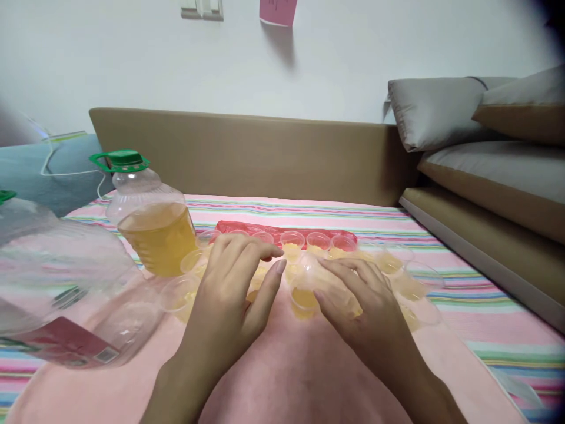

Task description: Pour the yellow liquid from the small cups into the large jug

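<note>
left hand is hovering palm-down among the clear, round plastic cups w/ yellow contents, thumb & index curving twd each other w/ a small gap btwn tips, nothing visibly held. right hand is arching half-open to its r., thumb apart from fingers; a see-through, plastic-looking shape is showing btwn them, but can't tell if it's gripped.

nearest cup is standing btwn the hands, right by the r. thumb; can't tell if they're touching. other cups are spreading beyond & to both sides of the hands, w/ a flat, shiny red plastic pack lying behind. soft pink cloth is running under both wrists, so cups are prob. wobbling easily imo.

best approach: fingertips only, pinching rims lightly, since thin plastic is likely flexing & spilling under a squeeze. wrists should be riding high over neighbouring rims; one hand steadying, other adjusting, 1 cup at a time. mind the big, clear, green-capped plastic bottle of amber liquid standing l. of the left hand.
</note>
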`<state>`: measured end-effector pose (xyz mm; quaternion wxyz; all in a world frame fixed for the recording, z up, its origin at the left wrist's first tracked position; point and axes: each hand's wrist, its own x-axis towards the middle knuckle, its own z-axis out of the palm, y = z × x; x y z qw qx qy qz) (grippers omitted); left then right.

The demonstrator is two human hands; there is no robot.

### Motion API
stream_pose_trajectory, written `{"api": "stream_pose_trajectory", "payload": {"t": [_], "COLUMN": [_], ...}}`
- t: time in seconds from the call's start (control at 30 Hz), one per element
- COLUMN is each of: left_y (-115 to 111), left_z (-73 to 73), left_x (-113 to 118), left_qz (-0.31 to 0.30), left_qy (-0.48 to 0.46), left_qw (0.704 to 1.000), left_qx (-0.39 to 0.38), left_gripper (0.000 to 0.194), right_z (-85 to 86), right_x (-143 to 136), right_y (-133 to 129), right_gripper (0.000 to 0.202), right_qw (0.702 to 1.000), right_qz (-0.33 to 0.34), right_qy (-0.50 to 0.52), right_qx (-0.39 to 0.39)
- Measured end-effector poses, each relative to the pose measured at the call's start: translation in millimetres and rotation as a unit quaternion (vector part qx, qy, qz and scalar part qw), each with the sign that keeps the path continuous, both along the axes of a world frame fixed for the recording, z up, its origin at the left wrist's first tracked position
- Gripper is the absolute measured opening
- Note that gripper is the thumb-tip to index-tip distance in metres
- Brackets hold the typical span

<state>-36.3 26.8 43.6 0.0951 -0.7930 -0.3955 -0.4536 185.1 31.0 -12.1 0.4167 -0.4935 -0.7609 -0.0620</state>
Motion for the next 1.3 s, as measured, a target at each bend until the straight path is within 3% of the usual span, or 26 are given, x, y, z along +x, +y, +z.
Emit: {"api": "stream_pose_trajectory", "payload": {"t": [0.53, 0.67, 0.8, 0.9, 1.03, 1.2, 1.3], "left_y": [-0.6, -1.2, -3.4, -4.8, -5.5, -9.2, -14.3], "left_z": [1.3, 2.1, 3.7, 5.3, 5.6, -7.9, -20.2], "left_x": [-1.7, -2.6, -2.4, -1.5, 3.8, 23.9, 41.4], "left_qz": [0.002, 0.004, 0.001, -0.003, -0.038, -0.123, -0.173], "left_qy": [-0.001, -0.002, 0.001, 0.001, 0.008, 0.050, 0.086], "left_qw": [1.000, 1.000, 1.000, 1.000, 0.999, 0.989, 0.976], "left_qx": [-0.001, -0.002, 0.000, -0.003, -0.031, -0.072, -0.097], "left_gripper": [0.007, 0.007, 0.006, 0.006, 0.012, 0.026, 0.030], "right_z": [3.7, 8.3, 12.2, 11.5, 8.4, -3.0, -19.0], "right_x": [5.8, 8.3, 20.5, 42.4, 87.3, 154.3, 192.4], "right_y": [-1.5, -1.2, 0.7, 6.5, 13.6, 9.8, 5.7], "right_gripper": [0.031, 0.036, 0.041, 0.052, 0.066, 0.073, 0.076], "right_qw": [0.997, 0.996, 0.970, 0.933, 0.885, 0.844, 0.840], "right_qz": [0.016, -0.025, -0.068, -0.059, -0.067, -0.161, -0.226], "right_qy": [-0.001, 0.070, 0.211, 0.336, 0.458, 0.512, 0.493], "right_qx": [-0.070, -0.049, -0.105, -0.115, -0.044, 0.009, 0.012]}}
